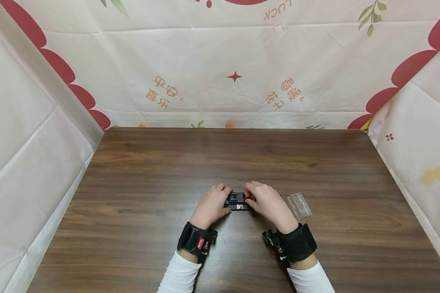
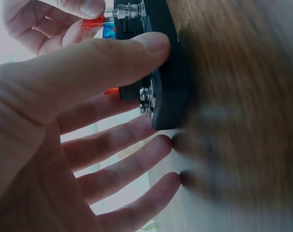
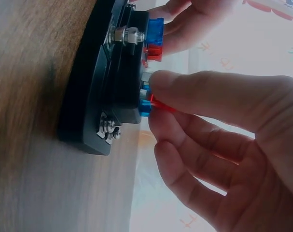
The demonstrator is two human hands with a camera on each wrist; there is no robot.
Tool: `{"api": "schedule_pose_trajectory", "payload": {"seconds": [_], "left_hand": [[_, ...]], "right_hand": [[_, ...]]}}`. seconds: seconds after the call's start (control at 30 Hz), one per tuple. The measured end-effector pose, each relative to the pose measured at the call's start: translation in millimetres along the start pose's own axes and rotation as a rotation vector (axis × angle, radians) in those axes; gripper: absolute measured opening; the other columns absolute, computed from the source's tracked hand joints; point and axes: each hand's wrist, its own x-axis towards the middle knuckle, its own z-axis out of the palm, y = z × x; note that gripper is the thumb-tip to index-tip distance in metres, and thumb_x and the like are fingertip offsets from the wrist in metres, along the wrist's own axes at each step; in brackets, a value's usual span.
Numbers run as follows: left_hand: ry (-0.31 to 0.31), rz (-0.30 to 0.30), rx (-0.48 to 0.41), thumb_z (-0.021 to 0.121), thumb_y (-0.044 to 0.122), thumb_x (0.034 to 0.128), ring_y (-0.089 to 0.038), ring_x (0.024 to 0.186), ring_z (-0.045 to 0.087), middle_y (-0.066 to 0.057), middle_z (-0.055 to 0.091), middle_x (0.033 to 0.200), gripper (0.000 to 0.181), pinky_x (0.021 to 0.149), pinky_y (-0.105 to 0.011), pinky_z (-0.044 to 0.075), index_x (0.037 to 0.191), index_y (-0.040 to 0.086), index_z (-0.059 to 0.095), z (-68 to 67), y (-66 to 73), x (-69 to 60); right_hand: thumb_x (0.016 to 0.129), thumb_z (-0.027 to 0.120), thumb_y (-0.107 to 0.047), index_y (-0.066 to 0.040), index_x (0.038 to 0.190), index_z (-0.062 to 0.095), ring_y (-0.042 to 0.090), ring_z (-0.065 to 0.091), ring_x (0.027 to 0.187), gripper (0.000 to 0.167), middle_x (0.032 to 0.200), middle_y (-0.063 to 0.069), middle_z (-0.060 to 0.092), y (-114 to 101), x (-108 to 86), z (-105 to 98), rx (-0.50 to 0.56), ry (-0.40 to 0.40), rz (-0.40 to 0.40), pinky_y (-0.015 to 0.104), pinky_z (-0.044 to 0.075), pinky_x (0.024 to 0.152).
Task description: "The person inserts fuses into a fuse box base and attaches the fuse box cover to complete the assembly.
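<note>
red piece, seemingly pinched in right hand

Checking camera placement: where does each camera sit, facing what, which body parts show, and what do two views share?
Head: worn on the head, facing forward and down at the table; left hand, right hand, wrist straps and sleeves show.
Left wrist: on that wrist, facing the black block; left hand close, part of right hand beyond.
Right wrist: on that wrist, facing the black block; right hand close, part of left hand beyond.
Shared: both wrist views show the pinched red piece.
</note>
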Motion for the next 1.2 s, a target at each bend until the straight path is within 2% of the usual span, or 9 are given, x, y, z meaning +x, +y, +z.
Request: {"api": "schedule_pose_trajectory", "payload": {"seconds": [0.33, 0.67, 0.93, 1.2], "left_hand": [[-0.006, -0.018, 0.006, 0.085, 0.018, 0.0727, -0.021, 0.091, 0.055, -0.006, 0.06, 0.105, 0.05, 0.078, -0.038, 0.05, 0.118, 0.008, 0.065, 0.2, 1.7, 0.3], [-0.004, -0.021, -0.003, 0.085, 0.016, 0.0719, -0.022, 0.093, 0.054, -0.006, 0.06, 0.106, 0.051, 0.08, -0.04, 0.049, 0.117, 0.008, 0.065, 0.6, 1.7, 0.2], [-0.002, -0.032, -0.005, 0.085, 0.017, 0.0721, -0.022, 0.095, 0.054, -0.006, 0.059, 0.107, 0.051, 0.082, -0.043, 0.049, 0.118, 0.009, 0.065, 1.0, 1.9, -0.1], [-0.004, -0.036, -0.008, 0.086, 0.017, 0.072, -0.022, 0.095, 0.054, -0.005, 0.058, 0.106, 0.051, 0.081, -0.043, 0.049, 0.118, 0.009, 0.065, 1.0, 1.8, 0.1]], "right_hand": [[0.078, 0.079, -0.004, -0.011, 0.08, 0.057, 0.01, 0.045, 0.062, 0.024, 0.074, -0.002, 0.05, 2.1, -1.4, -1.4, -0.001, 0.01, -0.005, 0.028, 0.039, 0.055], [0.081, 0.076, -0.002, -0.011, 0.083, 0.065, 0.012, 0.054, 0.067, 0.014, 0.081, -0.001, 0.058, 1.1, -5.2, -6.9, -0.024, 0.021, -0.022, 0.03, 0.046, 0.059], [0.081, 0.076, -0.002, -0.011, 0.08, 0.064, 0.011, 0.051, 0.065, 0.016, 0.077, -0.003, 0.055, 0.8, -3.2, -6.4, -0.028, 0.003, 0.007, 0.03, 0.044, 0.058], [0.081, 0.074, 0.001, -0.011, 0.078, 0.061, 0.01, 0.048, 0.063, 0.018, 0.073, -0.003, 0.053, -0.2, -1.8, -5.3, 0.024, -0.01, 0.039, 0.029, 0.042, 0.055]]}}
